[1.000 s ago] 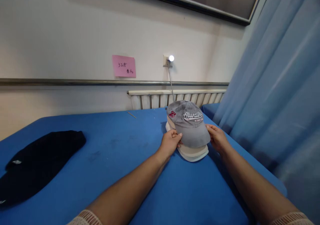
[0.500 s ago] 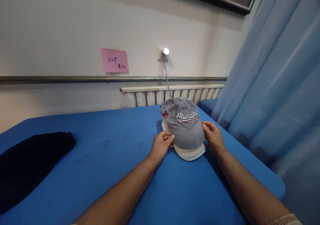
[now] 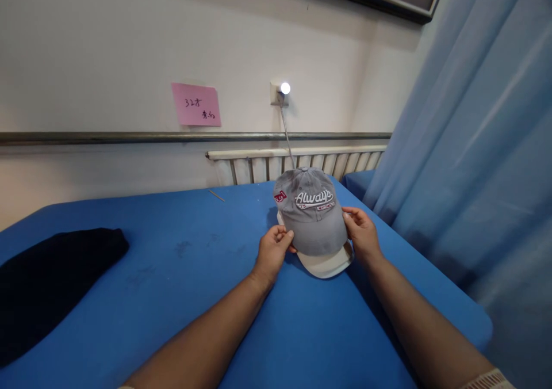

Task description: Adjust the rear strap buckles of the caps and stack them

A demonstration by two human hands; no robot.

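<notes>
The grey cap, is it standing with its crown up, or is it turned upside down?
Crown up: the grey cap shows its rounded top above the white lettering, its brim lower, overlapping a pale cap's brim.

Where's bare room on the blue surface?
Widest: the blue surface between black cloth item and left hand, nearside of the thin stick; smudged. Second: between the forearms, nearside of pale cap. Crowded: gray cap over pale one, left and right hand gripping.
</notes>
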